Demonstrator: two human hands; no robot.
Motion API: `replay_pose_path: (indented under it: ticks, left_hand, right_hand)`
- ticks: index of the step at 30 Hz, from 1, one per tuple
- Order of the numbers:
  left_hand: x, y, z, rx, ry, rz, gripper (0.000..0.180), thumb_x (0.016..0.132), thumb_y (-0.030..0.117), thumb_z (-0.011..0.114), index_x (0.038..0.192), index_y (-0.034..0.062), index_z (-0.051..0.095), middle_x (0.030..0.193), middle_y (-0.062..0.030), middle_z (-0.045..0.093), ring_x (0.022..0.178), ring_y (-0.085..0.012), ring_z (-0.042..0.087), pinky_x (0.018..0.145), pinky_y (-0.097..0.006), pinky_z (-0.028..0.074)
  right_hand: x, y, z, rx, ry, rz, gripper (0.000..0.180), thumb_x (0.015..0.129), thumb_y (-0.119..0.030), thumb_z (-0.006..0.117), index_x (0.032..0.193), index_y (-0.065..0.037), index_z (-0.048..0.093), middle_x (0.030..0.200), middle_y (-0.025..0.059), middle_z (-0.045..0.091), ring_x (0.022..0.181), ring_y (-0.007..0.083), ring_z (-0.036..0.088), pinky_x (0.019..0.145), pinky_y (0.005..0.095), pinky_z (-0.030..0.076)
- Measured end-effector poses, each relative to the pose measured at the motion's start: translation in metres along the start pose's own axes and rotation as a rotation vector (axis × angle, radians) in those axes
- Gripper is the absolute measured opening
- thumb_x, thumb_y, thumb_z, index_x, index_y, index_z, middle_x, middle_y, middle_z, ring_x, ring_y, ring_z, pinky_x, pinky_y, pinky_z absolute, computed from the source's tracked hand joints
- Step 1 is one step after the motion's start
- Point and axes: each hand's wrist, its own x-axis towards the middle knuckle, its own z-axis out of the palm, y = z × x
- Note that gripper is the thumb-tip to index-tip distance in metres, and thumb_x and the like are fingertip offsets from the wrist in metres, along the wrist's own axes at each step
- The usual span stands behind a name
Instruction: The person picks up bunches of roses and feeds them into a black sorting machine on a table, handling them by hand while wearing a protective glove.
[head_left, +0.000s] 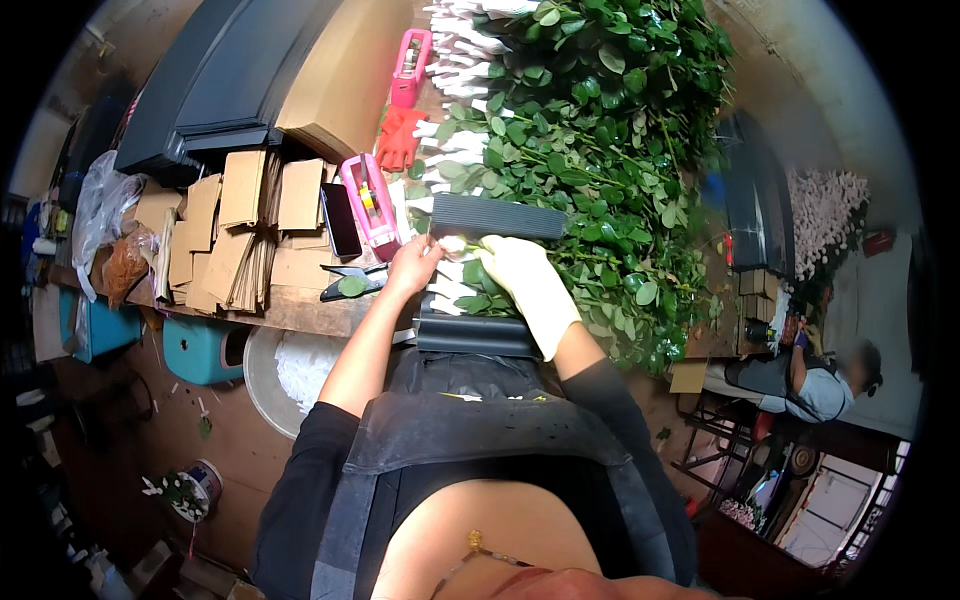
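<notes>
My bare left hand (413, 265) is closed in a pinch right beside a pale rose bud (455, 245); what its fingertips grip is too small to tell. From the other side my right hand (525, 285), in a cream glove, closes round the rose's stem just behind the bud. A dark ribbed strip (498, 215) lies just beyond both hands. Under and around them are leafy green rose stems (640, 290), their heads in white sleeves (455, 292) pointing left. A black padded edge (475, 335) runs in front of me.
Left on the workbench are a phone (341, 220), black-handled scissors (352, 281), pink tape dispensers (370, 205), red gloves (402, 138) and cardboard pieces (245, 190). A tub of white scraps (262, 375) stands below on the floor. Another person (820, 385) sits at the far right.
</notes>
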Motion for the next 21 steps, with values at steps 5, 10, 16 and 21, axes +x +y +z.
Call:
replay_pose_path:
  ticks: [5, 10, 16, 21]
  left_hand:
    - [-0.021, 0.029, -0.005, -0.311, -0.022, 0.004, 0.034, 0.093, 0.035, 0.07, 0.091, 0.0009, 0.072, 0.078, -0.015, 0.072, 0.074, -0.0211, 0.069, 0.072, -0.037, 0.051]
    - [-0.026, 0.034, 0.001, -0.165, 0.147, -0.044, 0.032, 0.092, 0.031, 0.072, 0.081, 0.0004, 0.068, 0.069, -0.0129, 0.067, 0.061, -0.0183, 0.06, 0.062, -0.039, 0.048]
    - [-0.021, 0.01, 0.017, -0.494, 0.307, -0.075, 0.026, 0.098, 0.022, 0.067, 0.076, 0.0079, 0.063, 0.066, 0.0046, 0.057, 0.055, -0.0047, 0.044, 0.049, -0.026, 0.035]
    - [-0.018, 0.011, -0.057, -0.757, 0.497, -0.12, 0.02, 0.1, 0.018, 0.061, 0.082, 0.0102, 0.06, 0.061, 0.0052, 0.049, 0.047, -0.006, 0.043, 0.044, -0.023, 0.034]
  right_hand:
    - [-0.005, -0.006, -0.009, -0.12, -0.111, 0.114, 0.039, 0.092, -0.044, 0.066, 0.114, -0.012, 0.067, 0.098, 0.0124, 0.075, 0.093, 0.0327, 0.072, 0.086, 0.0447, 0.055]
    - [-0.001, 0.003, 0.022, -0.227, -0.027, 0.077, 0.036, 0.09, -0.043, 0.068, 0.109, -0.013, 0.066, 0.091, 0.0105, 0.074, 0.087, 0.0303, 0.073, 0.082, 0.0443, 0.056]
    - [0.0, 0.002, 0.029, -0.268, 0.022, 0.064, 0.033, 0.092, -0.041, 0.064, 0.108, -0.013, 0.067, 0.089, 0.0111, 0.074, 0.085, 0.0293, 0.073, 0.081, 0.0441, 0.055]
    - [-0.003, 0.014, 0.031, -0.23, -0.009, 0.074, 0.033, 0.095, -0.039, 0.059, 0.113, -0.012, 0.066, 0.094, 0.0117, 0.075, 0.089, 0.0281, 0.074, 0.082, 0.0479, 0.054]
